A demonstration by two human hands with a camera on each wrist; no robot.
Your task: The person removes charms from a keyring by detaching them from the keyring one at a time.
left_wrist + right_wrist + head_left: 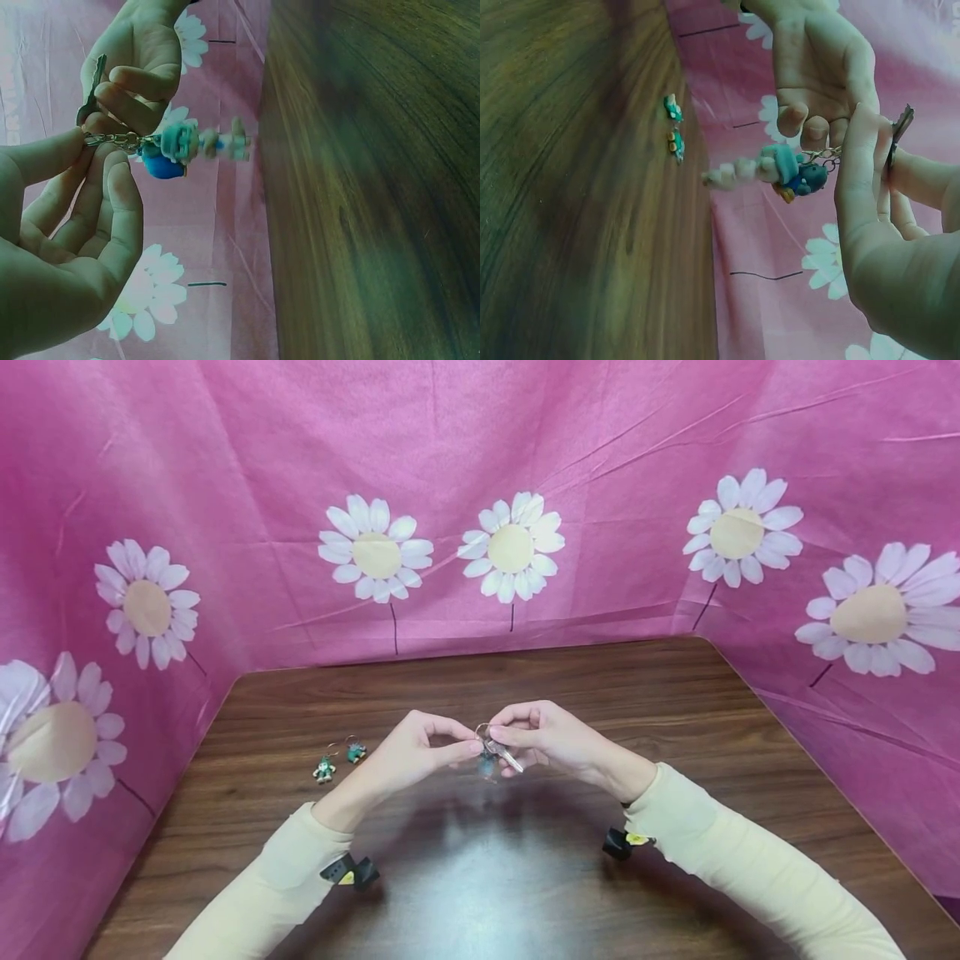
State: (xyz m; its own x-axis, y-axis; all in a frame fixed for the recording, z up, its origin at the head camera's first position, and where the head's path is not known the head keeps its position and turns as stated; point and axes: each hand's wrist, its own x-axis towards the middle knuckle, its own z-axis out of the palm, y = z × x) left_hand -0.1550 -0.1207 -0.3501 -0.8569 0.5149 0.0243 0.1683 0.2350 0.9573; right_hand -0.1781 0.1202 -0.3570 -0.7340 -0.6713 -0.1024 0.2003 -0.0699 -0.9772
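Over the middle of the table, both hands meet at one gold key ring. My left hand pinches the ring's left side between thumb and forefinger. Opposite it, my right hand grips a silver key at the ring, its blade sticking out past the fingers. A short chain links the ring to a small figurine charm with a pale turquoise top. Beside that charm hangs a rounded blue piece. The charm dangles below the fingers, above the tabletop.
Two green figurine keychains lie left of my left hand: one nearer, one farther. The dark wooden table is enclosed by a pink cloth with daisies. A black wrist camera sits at the left cuff.
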